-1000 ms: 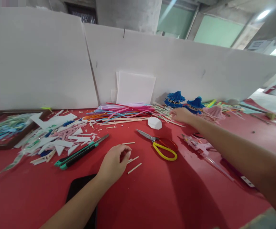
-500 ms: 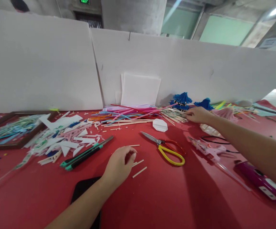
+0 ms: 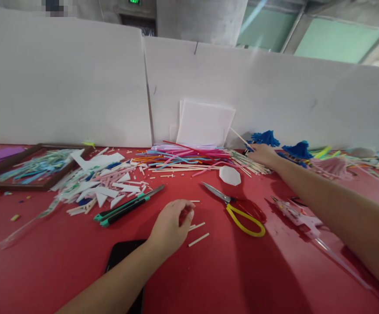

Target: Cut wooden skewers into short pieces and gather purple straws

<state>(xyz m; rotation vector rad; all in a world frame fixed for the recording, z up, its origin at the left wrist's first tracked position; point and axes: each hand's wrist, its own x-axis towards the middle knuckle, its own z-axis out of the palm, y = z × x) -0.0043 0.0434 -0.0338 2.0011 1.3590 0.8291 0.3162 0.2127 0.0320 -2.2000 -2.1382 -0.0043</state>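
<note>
My right hand [image 3: 264, 155] reaches to the back of the table, its fingers closed on a thin wooden stick [image 3: 240, 137] that slants up to the left. Below that hand lies a bundle of pale wooden sticks [image 3: 253, 163], beside a pile of colourful pipe cleaners [image 3: 189, 152]. Loosely curled, my left hand [image 3: 172, 222] rests low over the red table with a small gap between thumb and fingers. I see nothing held in it. Just right of it lie several short cut sticks [image 3: 199, 240]. Scissors [image 3: 246, 223] with yellow and red handles lie open between my hands.
A green utility knife [image 3: 127, 207] and paper scraps [image 3: 107, 185] lie left, near a brown frame [image 3: 42, 186]. A glue gun [image 3: 302, 220] is under my right forearm, a black phone [image 3: 122, 250] under my left. A white octagonal piece [image 3: 230, 175] and blue tassel-like pieces [image 3: 265, 138] lie further back.
My right hand has lifted a stick out of the bundle, and it now points up left. A pink pipe cleaner has shifted down to the front. The view has turned slightly left.
</note>
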